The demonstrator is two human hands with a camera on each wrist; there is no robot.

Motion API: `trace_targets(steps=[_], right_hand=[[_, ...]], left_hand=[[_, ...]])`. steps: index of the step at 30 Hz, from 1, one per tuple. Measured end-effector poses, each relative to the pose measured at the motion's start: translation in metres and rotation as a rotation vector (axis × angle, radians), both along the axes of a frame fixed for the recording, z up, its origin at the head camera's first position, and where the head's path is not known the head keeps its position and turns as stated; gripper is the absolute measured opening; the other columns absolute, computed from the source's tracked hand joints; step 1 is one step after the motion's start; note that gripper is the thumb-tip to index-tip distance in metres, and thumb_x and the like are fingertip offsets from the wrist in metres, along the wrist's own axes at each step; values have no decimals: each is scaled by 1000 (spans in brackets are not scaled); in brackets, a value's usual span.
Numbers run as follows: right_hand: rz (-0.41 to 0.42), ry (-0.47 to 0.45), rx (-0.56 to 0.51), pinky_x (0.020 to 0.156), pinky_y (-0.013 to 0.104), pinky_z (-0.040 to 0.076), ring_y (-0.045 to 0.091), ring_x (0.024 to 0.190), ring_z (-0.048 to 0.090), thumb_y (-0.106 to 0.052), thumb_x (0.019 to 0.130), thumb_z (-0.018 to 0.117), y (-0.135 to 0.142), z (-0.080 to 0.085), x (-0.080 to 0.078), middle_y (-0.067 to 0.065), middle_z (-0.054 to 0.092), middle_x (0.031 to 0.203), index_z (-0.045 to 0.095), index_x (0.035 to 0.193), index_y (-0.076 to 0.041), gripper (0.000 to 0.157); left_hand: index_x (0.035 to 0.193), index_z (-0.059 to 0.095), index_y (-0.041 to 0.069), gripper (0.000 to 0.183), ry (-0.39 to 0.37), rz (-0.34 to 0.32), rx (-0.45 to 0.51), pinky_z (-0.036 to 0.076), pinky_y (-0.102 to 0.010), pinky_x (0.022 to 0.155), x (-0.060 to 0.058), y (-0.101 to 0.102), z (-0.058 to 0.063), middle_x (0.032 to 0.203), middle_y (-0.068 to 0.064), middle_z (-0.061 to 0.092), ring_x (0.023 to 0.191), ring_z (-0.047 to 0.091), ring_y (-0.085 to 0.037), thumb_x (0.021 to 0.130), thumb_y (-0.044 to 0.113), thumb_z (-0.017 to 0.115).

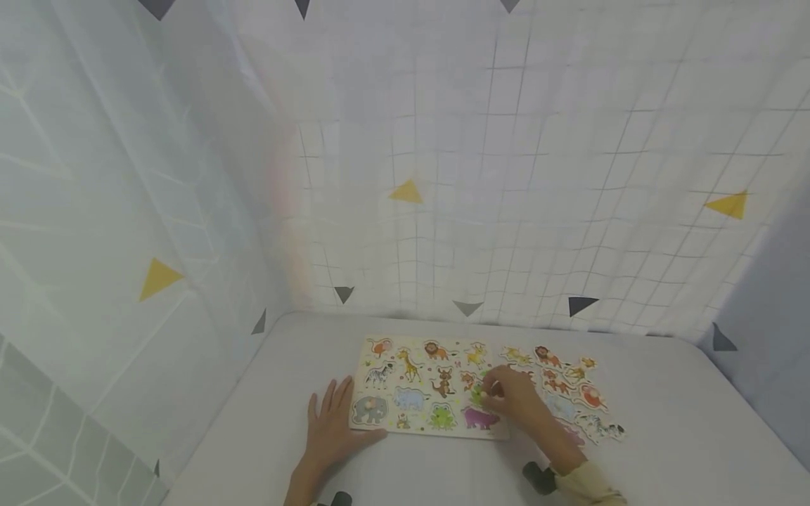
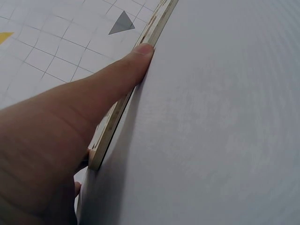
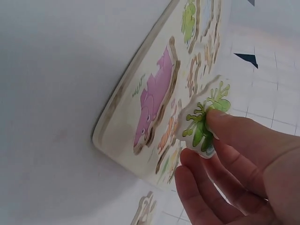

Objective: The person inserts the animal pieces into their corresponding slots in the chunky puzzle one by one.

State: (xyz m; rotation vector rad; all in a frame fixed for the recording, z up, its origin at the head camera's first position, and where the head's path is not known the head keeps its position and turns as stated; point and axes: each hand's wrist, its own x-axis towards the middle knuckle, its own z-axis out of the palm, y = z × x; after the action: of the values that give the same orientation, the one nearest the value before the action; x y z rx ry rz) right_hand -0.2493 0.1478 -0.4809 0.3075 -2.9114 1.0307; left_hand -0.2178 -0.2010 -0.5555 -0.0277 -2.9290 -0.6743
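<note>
In the head view, a wooden animal puzzle board point(image 1: 458, 430) lies on the white table. My left hand point(image 1: 330, 430) rests at its left end with fingers spread, the thumb point(image 2: 126, 65) against the front edge in the left wrist view. Between thumb and fingers, my right hand point(image 1: 515, 399) pinches a green frog puzzle piece point(image 3: 206, 117), tilted over the board's right part. A frog picture point(image 1: 441, 416) shows in the board's front row, with a purple hippo picture point(image 1: 481, 418) right of it. Fingers partly hide the board's right side.
Several loose animal pieces lie right of the board, among them a lion point(image 1: 548, 357), a monkey point(image 1: 593, 396) and a zebra point(image 1: 600, 429). Some are partly behind the right arm. A white curtain point(image 1: 443, 246) with grid lines and triangles hangs behind the table.
</note>
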Motion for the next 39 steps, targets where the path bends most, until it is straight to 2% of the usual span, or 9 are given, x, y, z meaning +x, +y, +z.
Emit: trace_targets(steps=[4, 10, 15, 21, 25, 30, 35, 39], right_hand=[[2, 11, -4, 70, 21, 53, 12, 85, 63, -6, 83, 80, -5, 0, -1, 1, 69, 97, 65, 83, -13, 17], [4, -18, -41, 68, 22, 51, 12, 82, 61, -4, 81, 81, -12, 0, 0, 1, 68, 91, 68, 84, -11, 16], [3, -46, -76, 72, 23, 51, 12, 82, 59, -4, 82, 81, -20, -4, 2, 0, 69, 90, 69, 85, -12, 16], [57, -38, -115, 75, 24, 53, 12, 84, 61, -2, 80, 81, -29, -7, 5, 2, 68, 93, 68, 84, -11, 16], [103, 11, -92, 72, 21, 52, 11, 83, 60, -2, 80, 80, -34, -9, 6, 2, 68, 92, 68, 82, -11, 15], [136, 1, -103, 64, 19, 50, 11, 80, 59, -2, 81, 79, -42, -9, 6, 2, 66, 89, 66, 83, -10, 15], [140, -21, -56, 67, 20, 48, 12, 81, 56, -1, 78, 81, -50, -11, 8, 1, 63, 90, 66, 82, -10, 18], [156, -1, 2, 67, 21, 47, 10, 79, 52, -2, 76, 81, -55, -14, 7, -2, 60, 87, 67, 77, -12, 17]], left_hand=[[160, 34, 11, 126, 2, 1, -4, 5, -70, 129, 0, 0, 1, 168, -10, 36, 159, 23, -40, 65, 82, 75], [160, 35, 10, 126, 12, -1, -6, 6, -71, 128, 0, 0, -1, 167, -11, 37, 158, 25, -40, 65, 83, 74], [160, 36, 10, 126, 20, 0, -17, 8, -71, 128, 0, 0, -2, 167, -10, 38, 157, 26, -40, 64, 83, 75], [161, 34, 12, 126, -12, 4, -29, 7, -71, 128, -1, -1, -2, 168, -9, 37, 158, 24, -39, 65, 83, 74], [161, 33, 12, 127, -24, 8, -26, 6, -70, 129, 0, -1, 0, 168, -9, 35, 159, 23, -39, 65, 83, 74], [161, 32, 12, 126, -11, 6, -38, 7, -70, 129, -1, -2, 0, 169, -8, 35, 159, 23, -38, 66, 84, 72], [162, 31, 12, 127, -11, -4, -49, 7, -70, 129, -3, -4, -3, 170, -7, 33, 160, 23, -38, 67, 85, 71], [161, 33, 12, 126, -2, -6, -38, 8, -71, 128, -2, -3, -3, 169, -8, 35, 159, 24, -38, 66, 85, 71]])
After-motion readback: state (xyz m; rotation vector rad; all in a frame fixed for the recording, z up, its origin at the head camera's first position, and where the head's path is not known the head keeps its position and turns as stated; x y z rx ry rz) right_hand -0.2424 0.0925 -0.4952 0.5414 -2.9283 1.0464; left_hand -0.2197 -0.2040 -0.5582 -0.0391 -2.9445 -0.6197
